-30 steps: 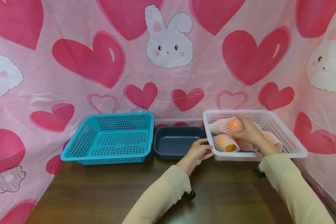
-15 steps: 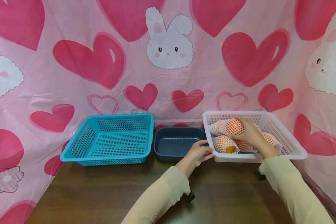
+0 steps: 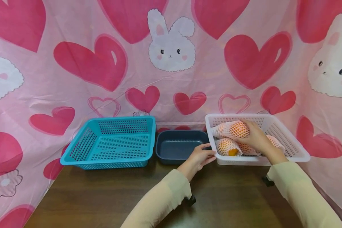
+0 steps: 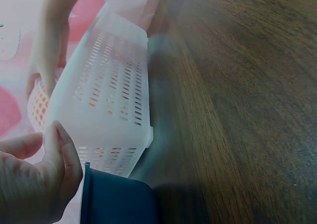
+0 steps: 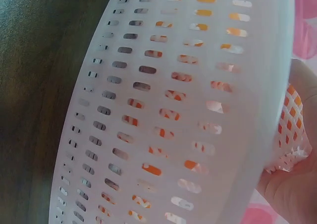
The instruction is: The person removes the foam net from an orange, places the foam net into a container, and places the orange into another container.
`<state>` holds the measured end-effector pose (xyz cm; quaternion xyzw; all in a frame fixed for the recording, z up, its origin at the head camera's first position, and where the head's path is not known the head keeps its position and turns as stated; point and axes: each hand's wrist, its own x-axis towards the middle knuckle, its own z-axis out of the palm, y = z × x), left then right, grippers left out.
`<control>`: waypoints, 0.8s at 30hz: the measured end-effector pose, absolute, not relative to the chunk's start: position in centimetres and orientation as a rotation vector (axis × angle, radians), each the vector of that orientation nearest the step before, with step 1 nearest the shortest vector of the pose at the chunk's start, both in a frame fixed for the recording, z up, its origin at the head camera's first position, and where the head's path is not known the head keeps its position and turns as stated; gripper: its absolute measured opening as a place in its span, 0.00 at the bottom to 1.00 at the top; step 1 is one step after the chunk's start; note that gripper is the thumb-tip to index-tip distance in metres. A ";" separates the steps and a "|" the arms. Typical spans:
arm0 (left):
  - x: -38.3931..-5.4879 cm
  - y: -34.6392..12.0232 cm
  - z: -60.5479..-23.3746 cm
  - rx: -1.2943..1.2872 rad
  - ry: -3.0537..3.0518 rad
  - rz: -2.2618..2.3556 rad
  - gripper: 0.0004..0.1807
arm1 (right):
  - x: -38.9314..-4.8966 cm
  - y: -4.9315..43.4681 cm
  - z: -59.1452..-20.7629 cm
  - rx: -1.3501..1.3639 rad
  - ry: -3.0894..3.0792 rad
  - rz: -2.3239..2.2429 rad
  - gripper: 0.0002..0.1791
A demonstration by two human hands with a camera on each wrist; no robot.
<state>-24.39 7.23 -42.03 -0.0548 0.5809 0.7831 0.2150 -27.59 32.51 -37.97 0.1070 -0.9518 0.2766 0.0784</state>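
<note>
In the head view my right hand (image 3: 255,135) grips an orange fruit in a white foam net (image 3: 239,129), fingers over its top and thumb below. This fruit lies on top of others inside the white plastic basket (image 3: 300,155). Another netted orange fruit (image 3: 228,147) sits at the basket's front left, with a bare orange patch showing. My left hand (image 3: 200,157) touches the basket's near left corner from outside with relaxed fingers. In the left wrist view that hand (image 4: 37,179) is right at the basket corner. The right wrist view shows the basket wall (image 5: 163,110) covering most of the fruit.
A dark blue rectangular tub (image 3: 182,158) stands just left of the white basket, behind my left hand. Further left is a turquoise slotted basket (image 3: 114,163). All three stand on a brown wooden table (image 3: 102,199) against a pink heart-patterned cloth (image 3: 171,82).
The head view has shifted slightly. Both hands keep their places at the white basket, and the right hand still grips the same netted fruit.
</note>
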 end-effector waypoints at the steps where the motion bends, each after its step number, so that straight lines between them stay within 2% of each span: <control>1: -24.3 7.2 -42.0 -0.147 1.607 2.171 0.27 | -27.5 32.5 -38.0 0.330 -2.840 0.828 0.53; 24: -24.3 6.6 -41.9 -0.086 1.552 2.176 0.26 | -24.9 30.7 -37.2 0.485 -2.717 0.742 0.51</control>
